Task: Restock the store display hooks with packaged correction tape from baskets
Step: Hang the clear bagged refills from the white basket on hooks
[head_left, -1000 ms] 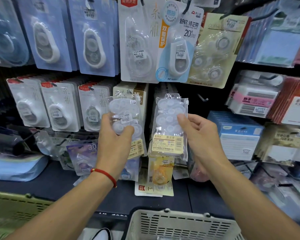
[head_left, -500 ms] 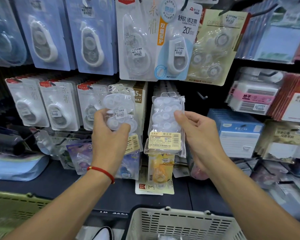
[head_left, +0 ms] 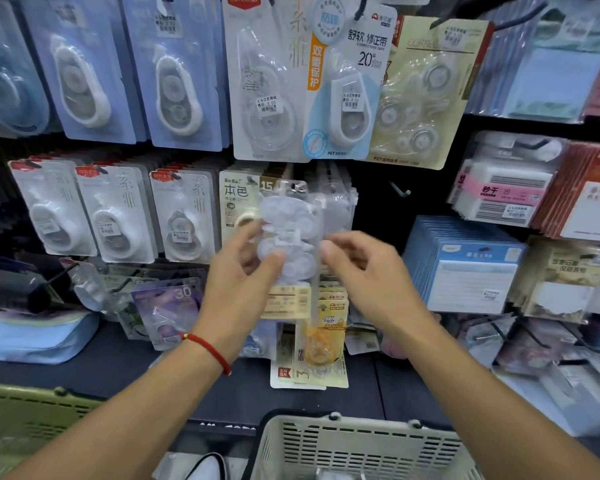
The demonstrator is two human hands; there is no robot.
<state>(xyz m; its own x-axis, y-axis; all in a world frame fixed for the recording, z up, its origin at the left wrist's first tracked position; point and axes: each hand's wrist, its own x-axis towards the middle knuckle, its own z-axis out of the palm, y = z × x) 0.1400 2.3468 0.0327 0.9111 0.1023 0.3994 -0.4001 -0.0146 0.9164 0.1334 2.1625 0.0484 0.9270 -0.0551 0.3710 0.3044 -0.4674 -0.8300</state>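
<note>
At the centre of the frame, the left hand [head_left: 239,275] pinches a clear plastic pack of white correction tape refills [head_left: 290,244]. The right hand [head_left: 364,271] is beside it with fingers loosely curled; the blur hides whether it touches.

Over on the right, blue notepads [head_left: 465,268] stand stacked in a row, with pink-banded white packs [head_left: 503,192] hanging just above them and red-edged cards [head_left: 586,199] beside those. Top right, pale blue sticky notes [head_left: 551,74] hang in clear sleeves. Down at the left, a soft blue pouch [head_left: 39,336] lies on the dark shelf [head_left: 125,368]. A red string bracelet [head_left: 210,351] circles one wrist.
</note>
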